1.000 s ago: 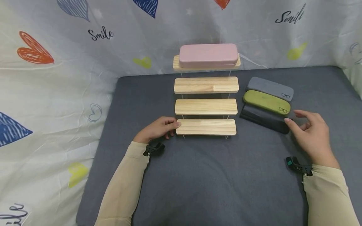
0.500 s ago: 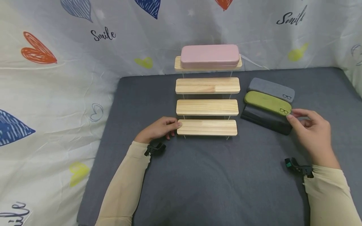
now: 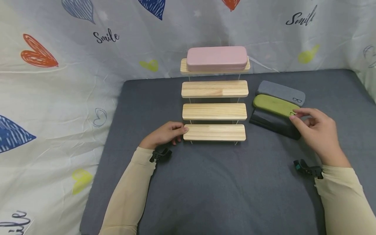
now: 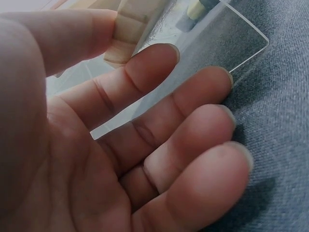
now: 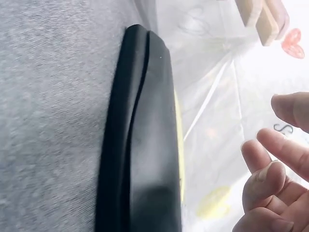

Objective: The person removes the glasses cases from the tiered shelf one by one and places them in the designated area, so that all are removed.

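Observation:
My left hand pinches the left end of the lowest board of a four-step wooden display stand. In the left wrist view the thumb presses the board's end, and the index fingertip is right at its edge beside a clear side panel. My right hand hovers over the right end of a green glasses case, thumb and fingers loosely bent with nothing between them. A black glasses case lies along the green one's near side. The right wrist view shows the black case apart from the fingers.
A pink glasses case rests on the stand's top board. Behind the green case lies a grey glasses case. Dark grey cloth covers the table, and a printed curtain hangs along its back and left.
My right hand has moved left and slightly away from me, from beside the black case's end to over the green case's end. The left hand keeps its place on the stand.

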A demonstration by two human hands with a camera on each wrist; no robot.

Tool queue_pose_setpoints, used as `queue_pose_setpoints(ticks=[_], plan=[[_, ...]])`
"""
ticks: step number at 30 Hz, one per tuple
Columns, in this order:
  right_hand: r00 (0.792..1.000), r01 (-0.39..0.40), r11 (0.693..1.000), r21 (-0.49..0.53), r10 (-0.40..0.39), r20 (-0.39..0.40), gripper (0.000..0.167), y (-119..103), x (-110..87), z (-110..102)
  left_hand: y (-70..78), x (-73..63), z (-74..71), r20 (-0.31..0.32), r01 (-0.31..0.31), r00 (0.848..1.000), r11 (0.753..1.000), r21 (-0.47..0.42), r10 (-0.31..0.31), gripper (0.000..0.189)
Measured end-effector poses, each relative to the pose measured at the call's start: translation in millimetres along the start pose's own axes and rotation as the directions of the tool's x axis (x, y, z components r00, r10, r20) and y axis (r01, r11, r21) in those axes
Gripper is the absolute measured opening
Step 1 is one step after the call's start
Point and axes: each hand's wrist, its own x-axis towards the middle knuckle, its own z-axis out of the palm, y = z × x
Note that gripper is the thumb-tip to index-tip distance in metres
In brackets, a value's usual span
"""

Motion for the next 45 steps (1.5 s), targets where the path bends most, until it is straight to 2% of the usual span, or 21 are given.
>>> queue_pose_setpoints(ticks=[9, 19, 24, 30, 39, 45], plan=[[0.999, 0.046, 0.999, 0.023, -0.046, 0.015, 0.031, -19, 19.1, 1, 0.1, -0.8, -0.2, -0.002, 0.002, 1.000, 1.000, 0.001, -0.002, 0.041], [0.993, 0.106, 0.994, -0.034, -0.104, 0.050, 0.036, -40, 37.9, -2, 0.2, 1.1, -0.1, 0.005, 0.001, 1.000, 1.000, -0.004, -0.001, 0.041], [0.988, 0.141, 0.990, -0.027, -0.139, 0.062, 0.037, -48, 44.9, -5, 1.2, 2.2, 0.4, 0.006, -0.005, 1.000, 1.000, -0.004, 0.005, 0.043], [0.986, 0.136, 0.990, -0.031, -0.132, 0.099, 0.042, -57, 53.1, -7, 0.1, 1.1, 0.0, 0.009, -0.002, 1.000, 1.000, -0.007, 0.002, 0.043], [0.984, 0.155, 0.988, -0.013, -0.153, 0.096, 0.044, -77, 64.5, -3, -1.7, 1.0, 2.0, 0.006, -0.004, 1.000, 1.000, 0.001, 0.004, 0.043], [0.980, 0.177, 0.983, 0.050, -0.181, 0.088, 0.043, -89, 73.3, 3, 0.8, -1.2, 1.9, -0.006, 0.006, 1.000, 1.000, -0.008, -0.006, 0.041]])
